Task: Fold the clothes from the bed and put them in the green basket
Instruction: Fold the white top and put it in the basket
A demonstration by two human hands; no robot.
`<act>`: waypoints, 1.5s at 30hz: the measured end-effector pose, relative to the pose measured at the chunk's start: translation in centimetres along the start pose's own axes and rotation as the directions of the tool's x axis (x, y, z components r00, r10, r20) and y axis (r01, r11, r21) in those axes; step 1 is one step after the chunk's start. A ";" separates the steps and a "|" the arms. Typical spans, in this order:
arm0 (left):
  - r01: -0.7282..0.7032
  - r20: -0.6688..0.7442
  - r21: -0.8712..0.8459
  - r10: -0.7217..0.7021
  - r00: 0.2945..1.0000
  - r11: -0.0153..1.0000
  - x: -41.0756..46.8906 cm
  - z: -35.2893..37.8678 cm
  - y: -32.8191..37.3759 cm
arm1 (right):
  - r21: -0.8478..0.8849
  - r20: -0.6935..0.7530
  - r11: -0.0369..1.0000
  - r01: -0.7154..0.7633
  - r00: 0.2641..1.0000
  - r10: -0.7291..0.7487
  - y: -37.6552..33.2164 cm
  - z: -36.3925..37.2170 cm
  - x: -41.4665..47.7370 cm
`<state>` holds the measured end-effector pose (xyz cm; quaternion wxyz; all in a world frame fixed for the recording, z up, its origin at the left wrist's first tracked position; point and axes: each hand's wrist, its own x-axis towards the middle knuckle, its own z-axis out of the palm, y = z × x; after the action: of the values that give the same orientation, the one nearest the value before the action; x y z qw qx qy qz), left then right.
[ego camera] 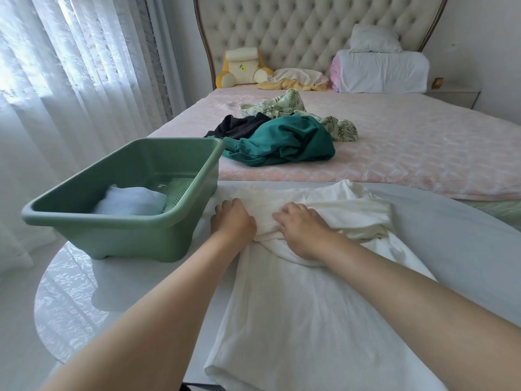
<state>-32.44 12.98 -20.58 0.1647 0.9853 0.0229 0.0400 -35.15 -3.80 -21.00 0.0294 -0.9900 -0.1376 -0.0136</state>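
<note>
A cream white garment (284, 306) lies spread on the white table in front of me. My left hand (232, 218) has its fingers curled into the bunched upper part of the garment. My right hand (303, 228) grips the same bunched fabric just to the right. The green basket (158, 230) stands on the table to the left, with a folded white cloth (131, 203) inside. On the bed beyond lie a teal garment (282, 142), a black one (239, 127) and a leaf-print one (293, 108).
The pink-covered bed (408, 148) runs along the table's far edge. Cushions, a plush toy (242, 67) and folded bedding (383, 70) sit against the tufted headboard. Sheer curtains (70, 80) hang at the left. A bedside cabinet (454, 95) stands at the far right.
</note>
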 end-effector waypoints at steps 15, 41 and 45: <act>-0.034 0.039 -0.390 0.053 0.998 0.920 0.9 -0.9 1.3 | -0.127 0.065 0.990 0.068 0.996 -0.060 1.5 -1.2 -0.4; -0.451 0.033 -0.224 0.469 0.883 0.864 1.3 -1.1 5.9 | 0.519 0.047 0.822 -0.235 0.968 0.248 5.5 -3.6 -1.6; -0.481 0.081 -0.210 0.505 0.859 0.851 1.3 -0.6 5.4 | 0.619 -0.061 0.773 -0.140 0.972 0.225 5.3 -4.5 -0.9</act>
<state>-31.06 8.10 -18.16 0.2396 0.9391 -0.2458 0.0168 -34.69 -9.43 -16.79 0.3574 -0.9328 -0.0356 -0.0308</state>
